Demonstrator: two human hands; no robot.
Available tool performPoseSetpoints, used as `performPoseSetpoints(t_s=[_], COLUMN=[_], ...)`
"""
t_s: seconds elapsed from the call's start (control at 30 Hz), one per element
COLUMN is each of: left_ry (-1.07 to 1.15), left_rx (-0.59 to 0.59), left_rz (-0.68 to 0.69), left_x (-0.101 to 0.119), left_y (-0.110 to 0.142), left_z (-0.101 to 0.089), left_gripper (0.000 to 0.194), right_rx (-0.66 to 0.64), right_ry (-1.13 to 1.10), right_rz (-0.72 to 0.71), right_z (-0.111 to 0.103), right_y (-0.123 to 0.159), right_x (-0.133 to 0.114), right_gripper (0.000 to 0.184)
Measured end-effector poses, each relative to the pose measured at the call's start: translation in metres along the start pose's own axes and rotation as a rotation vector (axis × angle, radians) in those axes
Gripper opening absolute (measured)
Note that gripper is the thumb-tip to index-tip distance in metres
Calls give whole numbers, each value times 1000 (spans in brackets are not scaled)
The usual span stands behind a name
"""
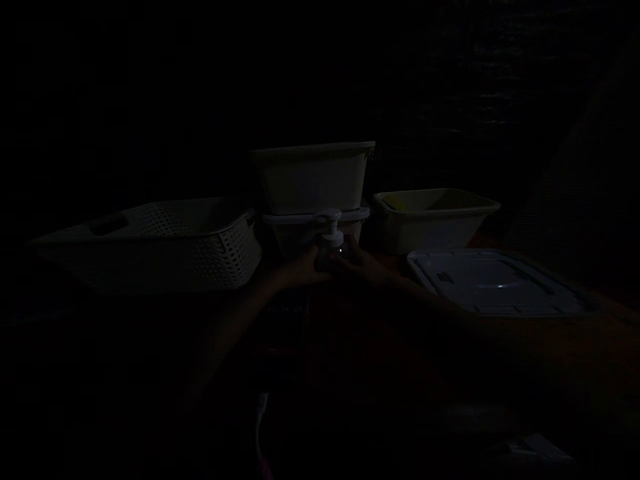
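Observation:
Both of my arms reach forward in a very dark scene. Between my hands stands a pump bottle [333, 238] with a white pump head, its spout pointing left. My left hand [303, 267] closes around the bottle's left side. On the other side, my right hand [364, 265] grips it with the fingers curled round the front. The bottle is upright; most of its body is hidden by my fingers. Just behind it are two stacked containers, the upper one a white tub [313, 179], the lower one a lidded box [290, 233].
A perforated white basket [220, 257] sits at the left. To the right is an open white tub [435, 223] with something yellowish inside, and before it a flat translucent lid [500, 283]. A white cable [259, 427] lies near the bottom.

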State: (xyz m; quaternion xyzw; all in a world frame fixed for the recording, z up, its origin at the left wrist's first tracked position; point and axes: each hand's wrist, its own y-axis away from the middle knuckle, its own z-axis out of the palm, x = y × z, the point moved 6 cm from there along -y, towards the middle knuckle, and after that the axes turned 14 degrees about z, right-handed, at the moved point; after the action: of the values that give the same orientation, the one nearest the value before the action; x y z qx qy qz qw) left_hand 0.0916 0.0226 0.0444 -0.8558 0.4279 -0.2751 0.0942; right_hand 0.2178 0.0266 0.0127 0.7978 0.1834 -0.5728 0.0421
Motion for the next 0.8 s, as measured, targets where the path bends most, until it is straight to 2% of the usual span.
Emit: performPoseSetpoints(t_s=[0.2, 0.33, 0.4, 0.47, 0.57, 0.8], left_ry=[47, 1, 14, 47, 70, -4], left_rx=[-30, -46, -47, -30, -16, -22], left_rz=[32, -25, -2, 22, 44, 61], left_x=[16, 7, 1, -2, 1, 13], left_y=[-2, 1, 1, 1, 0, 0], left_z=[-4, -2, 1, 3, 2, -6], left_gripper=[63, 54, 49, 52, 58, 47], right_rx=[42, 60, 72, 90, 76, 84], right_ry=[98, 131, 139, 150, 148, 184], right_rz=[-30, -26, -25, -18, -21, -23], right_z=[-2, -2, -2, -3, -2, -2], right_y=[2, 3, 4, 4, 5, 4], right_x=[-2, -5, -5, -5, -5, -4], right_gripper=[56, 57, 56, 56, 57, 60])
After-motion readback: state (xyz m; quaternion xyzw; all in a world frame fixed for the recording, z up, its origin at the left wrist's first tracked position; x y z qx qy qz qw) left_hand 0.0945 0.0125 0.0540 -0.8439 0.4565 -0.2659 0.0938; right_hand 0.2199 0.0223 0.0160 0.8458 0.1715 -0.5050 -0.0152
